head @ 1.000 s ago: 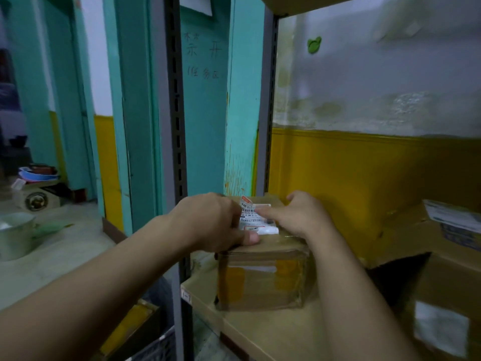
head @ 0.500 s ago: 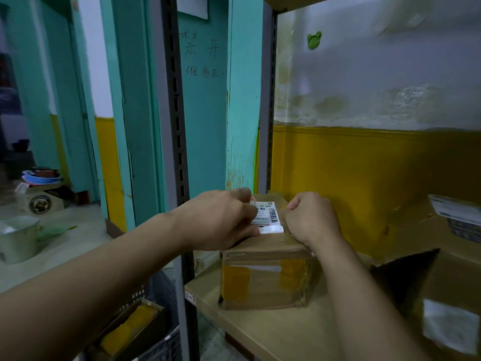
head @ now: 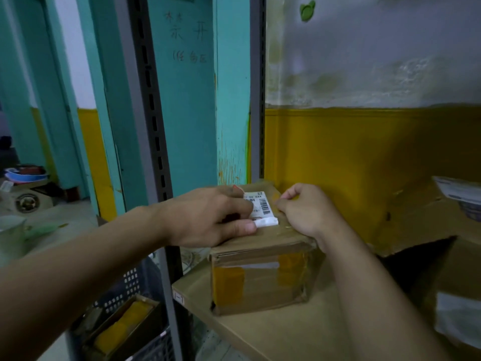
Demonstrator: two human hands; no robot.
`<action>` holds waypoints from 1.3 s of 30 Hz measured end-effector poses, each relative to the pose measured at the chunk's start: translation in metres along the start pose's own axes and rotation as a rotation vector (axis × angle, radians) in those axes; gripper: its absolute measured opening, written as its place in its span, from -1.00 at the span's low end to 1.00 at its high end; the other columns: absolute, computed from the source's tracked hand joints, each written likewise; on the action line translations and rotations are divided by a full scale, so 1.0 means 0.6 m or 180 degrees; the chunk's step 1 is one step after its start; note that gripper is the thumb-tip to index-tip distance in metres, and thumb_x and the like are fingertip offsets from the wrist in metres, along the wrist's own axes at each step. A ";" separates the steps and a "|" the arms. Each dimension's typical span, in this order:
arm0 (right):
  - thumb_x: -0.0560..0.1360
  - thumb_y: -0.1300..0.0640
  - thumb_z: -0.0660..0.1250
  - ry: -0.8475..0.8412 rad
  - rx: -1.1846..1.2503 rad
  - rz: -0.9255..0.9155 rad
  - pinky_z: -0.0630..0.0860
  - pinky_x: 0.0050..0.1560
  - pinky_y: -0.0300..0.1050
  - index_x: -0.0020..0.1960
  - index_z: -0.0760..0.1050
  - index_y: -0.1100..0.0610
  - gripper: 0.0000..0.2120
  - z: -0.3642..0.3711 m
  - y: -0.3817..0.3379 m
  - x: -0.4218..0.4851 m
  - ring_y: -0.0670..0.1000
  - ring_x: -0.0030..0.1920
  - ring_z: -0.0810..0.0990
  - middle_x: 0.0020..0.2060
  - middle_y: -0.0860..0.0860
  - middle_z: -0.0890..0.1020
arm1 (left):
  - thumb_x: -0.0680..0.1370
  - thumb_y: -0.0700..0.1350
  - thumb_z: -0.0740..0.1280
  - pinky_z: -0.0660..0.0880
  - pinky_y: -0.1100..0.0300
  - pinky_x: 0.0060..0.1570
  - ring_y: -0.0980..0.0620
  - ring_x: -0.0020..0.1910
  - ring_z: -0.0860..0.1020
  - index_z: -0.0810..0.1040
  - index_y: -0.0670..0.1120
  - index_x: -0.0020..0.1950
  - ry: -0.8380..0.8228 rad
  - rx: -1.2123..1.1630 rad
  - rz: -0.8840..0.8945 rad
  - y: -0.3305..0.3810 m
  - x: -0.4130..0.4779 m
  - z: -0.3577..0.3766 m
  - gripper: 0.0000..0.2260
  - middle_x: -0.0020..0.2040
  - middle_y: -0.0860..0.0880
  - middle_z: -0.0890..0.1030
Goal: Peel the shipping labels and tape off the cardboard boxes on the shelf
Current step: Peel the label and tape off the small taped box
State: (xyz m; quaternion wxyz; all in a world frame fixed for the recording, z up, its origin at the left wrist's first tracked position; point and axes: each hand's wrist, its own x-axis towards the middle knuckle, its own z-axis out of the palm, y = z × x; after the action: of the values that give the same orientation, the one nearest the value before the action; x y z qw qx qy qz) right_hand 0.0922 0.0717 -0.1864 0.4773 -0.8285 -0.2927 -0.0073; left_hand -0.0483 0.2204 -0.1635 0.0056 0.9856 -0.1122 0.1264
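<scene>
Head view: left hand point(head: 208, 217) pinches label point(head: 260, 205) on sealed box point(head: 260, 285)

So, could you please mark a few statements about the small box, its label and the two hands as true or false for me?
1. The small box stands on the shelf board. True.
2. The label is on the small box's front face. False: it lies on the top face.
3. The left hand pinches the label's near edge. True.
4. The right hand lies flat with straight fingers. False: its fingers are curled, beside the label's right edge.
5. A small green object sits on the white wall above. True.
</scene>
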 end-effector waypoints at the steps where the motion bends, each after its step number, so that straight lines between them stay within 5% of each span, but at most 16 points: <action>1: 0.51 0.11 0.36 -0.0004 0.0030 0.0006 0.39 -0.31 -0.14 -0.22 0.50 0.08 -0.85 0.000 0.000 0.000 0.04 -0.20 0.56 -0.28 -0.01 0.62 | 0.58 0.33 0.02 0.40 0.22 -0.09 0.22 -0.07 0.42 0.37 0.16 -0.12 0.0033 -0.0133 -0.0045 -0.003 -0.004 0.005 -0.70 -0.07 0.18 0.39; 9: 0.52 0.07 0.39 -0.0015 0.0283 0.0092 0.36 -0.32 -0.18 -0.19 0.52 0.06 -0.87 -0.004 -0.005 -0.012 -0.01 -0.19 0.54 -0.25 -0.06 0.60 | 0.57 0.26 0.05 0.46 0.06 -0.03 0.19 -0.07 0.43 0.35 0.22 -0.20 -0.0032 -0.0272 -0.0277 0.005 0.000 0.010 -0.77 -0.15 0.16 0.45; 24: 0.48 0.08 0.44 -0.0014 0.0420 0.0210 0.34 -0.36 -0.18 -0.07 0.54 0.06 -0.90 -0.002 -0.006 -0.019 -0.01 -0.14 0.57 -0.16 -0.02 0.62 | 0.64 0.10 0.18 0.29 0.33 -0.31 0.18 -0.25 0.44 0.38 0.10 -0.22 0.0153 -0.0390 -0.0582 0.024 0.001 0.007 -0.75 -0.26 0.13 0.44; 39: 0.48 0.11 0.45 -0.0015 0.0477 0.0208 0.37 -0.35 -0.18 -0.13 0.53 0.07 -0.90 -0.003 -0.010 -0.022 0.01 -0.17 0.57 -0.24 -0.04 0.60 | 0.62 0.07 0.25 0.33 0.25 -0.32 0.17 -0.32 0.42 0.43 0.04 -0.23 0.0405 -0.0848 -0.1059 0.028 0.001 0.012 -0.75 -0.28 0.11 0.48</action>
State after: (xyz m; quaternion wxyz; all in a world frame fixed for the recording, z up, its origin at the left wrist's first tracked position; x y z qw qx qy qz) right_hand 0.0790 0.0665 -0.1848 0.5372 -0.7996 -0.2663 0.0322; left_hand -0.0495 0.2035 -0.1707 0.1636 0.9711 0.0368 0.1697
